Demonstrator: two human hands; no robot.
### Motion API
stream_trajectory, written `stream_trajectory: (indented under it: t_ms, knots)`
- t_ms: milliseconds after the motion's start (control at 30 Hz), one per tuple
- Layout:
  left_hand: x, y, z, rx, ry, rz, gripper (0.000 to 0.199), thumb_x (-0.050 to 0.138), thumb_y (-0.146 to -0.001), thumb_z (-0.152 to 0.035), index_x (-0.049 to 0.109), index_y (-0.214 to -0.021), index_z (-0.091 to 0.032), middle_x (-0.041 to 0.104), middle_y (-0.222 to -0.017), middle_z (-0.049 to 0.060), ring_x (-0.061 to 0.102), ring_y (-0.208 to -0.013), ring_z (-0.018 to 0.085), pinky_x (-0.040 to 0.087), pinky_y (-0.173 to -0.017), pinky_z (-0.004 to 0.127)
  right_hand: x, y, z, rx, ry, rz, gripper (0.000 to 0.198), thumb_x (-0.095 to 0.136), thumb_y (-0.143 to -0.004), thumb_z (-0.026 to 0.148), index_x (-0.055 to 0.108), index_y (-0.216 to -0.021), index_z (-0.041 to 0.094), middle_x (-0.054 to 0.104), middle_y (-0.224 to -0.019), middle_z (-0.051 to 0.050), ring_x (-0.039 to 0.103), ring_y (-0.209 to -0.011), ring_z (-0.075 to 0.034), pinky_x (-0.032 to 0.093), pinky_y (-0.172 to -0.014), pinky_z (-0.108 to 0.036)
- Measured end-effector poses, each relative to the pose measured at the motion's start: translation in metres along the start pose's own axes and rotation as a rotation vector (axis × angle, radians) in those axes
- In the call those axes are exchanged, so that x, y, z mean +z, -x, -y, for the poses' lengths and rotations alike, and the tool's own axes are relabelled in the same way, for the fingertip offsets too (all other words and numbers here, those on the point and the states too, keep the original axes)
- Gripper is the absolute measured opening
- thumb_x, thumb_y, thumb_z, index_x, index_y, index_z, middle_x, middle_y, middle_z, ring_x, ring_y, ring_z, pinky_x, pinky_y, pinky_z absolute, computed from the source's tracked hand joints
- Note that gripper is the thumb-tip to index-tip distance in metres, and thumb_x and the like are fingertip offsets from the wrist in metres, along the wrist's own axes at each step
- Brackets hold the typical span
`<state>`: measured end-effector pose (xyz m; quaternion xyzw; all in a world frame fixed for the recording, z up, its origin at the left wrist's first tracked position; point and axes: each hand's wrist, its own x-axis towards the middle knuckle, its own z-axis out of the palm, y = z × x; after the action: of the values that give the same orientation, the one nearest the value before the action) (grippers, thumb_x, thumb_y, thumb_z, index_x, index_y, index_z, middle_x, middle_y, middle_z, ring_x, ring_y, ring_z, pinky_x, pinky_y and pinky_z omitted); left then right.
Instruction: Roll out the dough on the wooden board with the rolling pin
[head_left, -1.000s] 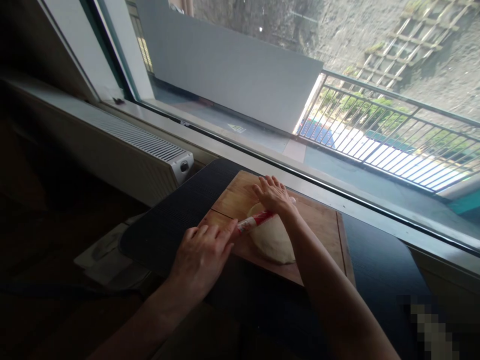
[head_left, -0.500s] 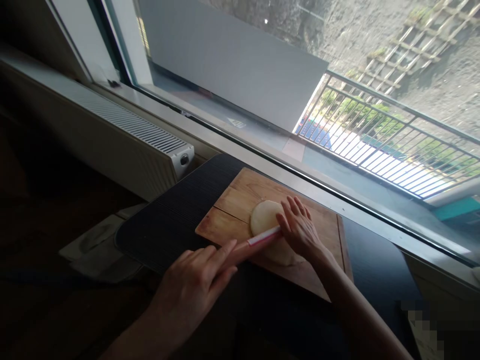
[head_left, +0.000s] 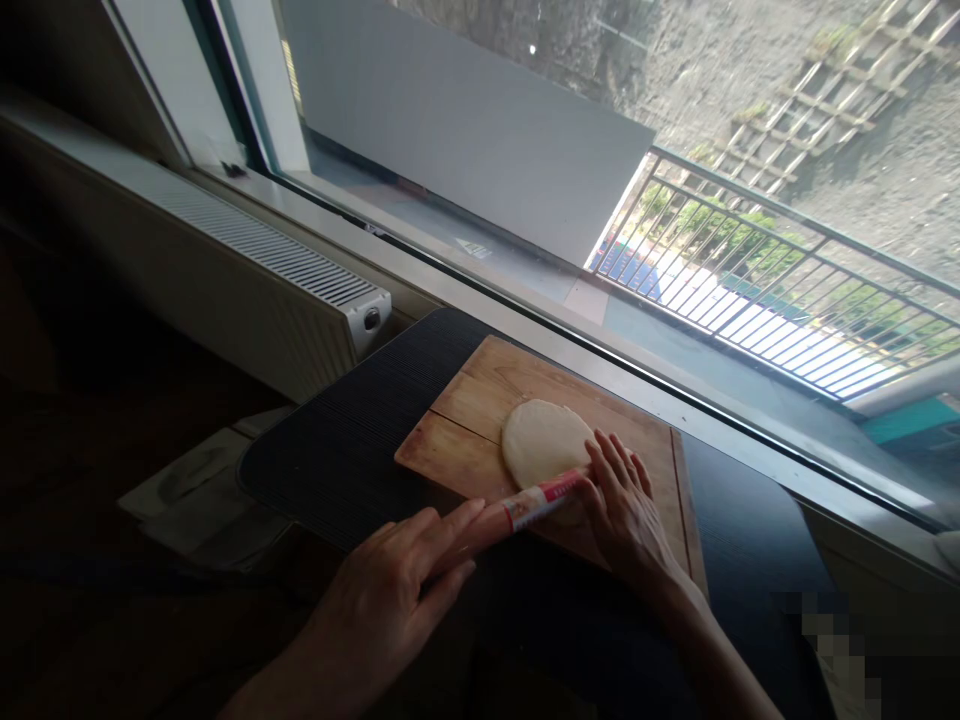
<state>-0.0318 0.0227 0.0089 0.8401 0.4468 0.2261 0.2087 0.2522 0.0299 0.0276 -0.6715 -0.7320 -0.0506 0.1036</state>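
A rolling pin [head_left: 525, 508] with a red-and-white label slants over the near part of a flat, pale round of dough [head_left: 544, 435]. My left hand [head_left: 409, 560] is closed around its left end, off the board's near edge. The right end lies under my right hand [head_left: 622, 500], whose thumb and palm press on it while the fingers stretch forward over the dough's right side. Beneath the dough is a wooden board [head_left: 457, 400]. Part of the dough's near edge is hidden by the pin and my right hand.
The board rests on a dark table [head_left: 330, 430] against a window sill. On the left a white radiator [head_left: 300, 270] runs along the wall beside the table's rounded corner. Below it, pale flat items [head_left: 202, 490] lie in shadow.
The rolling pin has moved nearer to me and turned, so more of its label shows. My right hand has shifted right and down with it, uncovering more dough. My left hand has barely moved.
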Motion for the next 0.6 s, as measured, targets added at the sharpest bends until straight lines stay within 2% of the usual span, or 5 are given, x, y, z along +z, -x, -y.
stream_trajectory:
  t_ms: [100, 167, 300, 467, 600]
  knots:
    - [0.002, 0.002, -0.006, 0.010, 0.043, 0.005, 0.049, 0.047, -0.087, -0.031, 0.036, -0.135, -0.035, 0.062, -0.093, -0.001, 0.060, -0.078, 0.014, 0.049, -0.070, 0.025, -0.001, 0.029, -0.010, -0.010, 0.016, -0.012, 0.060, 0.029, -0.093, 0.045, 0.023, -0.142, 0.012, 0.021, -0.149, -0.009, 0.012, -0.138, -0.021, 0.017, -0.112, -0.042]
    - [0.001, 0.002, -0.006, -0.002, 0.078, -0.005, 0.046, 0.047, -0.087, -0.033, 0.040, -0.133, -0.032, 0.064, -0.095, 0.000, 0.062, -0.080, 0.014, 0.050, -0.071, 0.024, -0.001, 0.015, -0.008, -0.013, 0.031, 0.014, 0.058, 0.028, -0.093, 0.045, 0.028, -0.140, 0.011, 0.025, -0.148, -0.010, 0.014, -0.138, -0.021, 0.015, -0.112, -0.042]
    - [-0.002, -0.002, 0.002, -0.063, 0.087, -0.096, 0.044, 0.046, -0.087, -0.036, 0.044, -0.131, -0.027, 0.063, -0.112, 0.001, 0.062, -0.095, 0.017, 0.050, -0.081, 0.026, 0.003, -0.069, 0.013, -0.003, -0.002, 0.090, 0.052, 0.017, -0.095, 0.047, 0.043, -0.132, 0.023, 0.035, -0.144, -0.003, 0.019, -0.136, -0.021, 0.016, -0.110, -0.043]
    - [-0.007, -0.003, 0.009, -0.169, 0.031, -0.132, 0.044, 0.045, -0.088, -0.038, 0.043, -0.131, -0.027, 0.060, -0.120, 0.000, 0.061, -0.103, 0.018, 0.050, -0.085, 0.029, 0.008, -0.150, 0.050, 0.021, -0.087, 0.200, 0.056, 0.016, -0.092, 0.056, 0.039, -0.134, 0.026, 0.035, -0.143, -0.004, 0.024, -0.134, -0.023, 0.025, -0.105, -0.044]
    - [-0.004, 0.005, 0.004, -0.108, 0.051, -0.084, 0.049, 0.048, -0.087, -0.035, 0.037, -0.134, -0.029, 0.061, -0.118, 0.000, 0.061, -0.100, 0.017, 0.050, -0.083, 0.027, 0.006, -0.123, 0.046, -0.013, -0.105, 0.137, 0.051, 0.018, -0.093, 0.052, 0.042, -0.132, 0.028, 0.039, -0.141, -0.001, 0.023, -0.135, -0.022, 0.023, -0.106, -0.045]
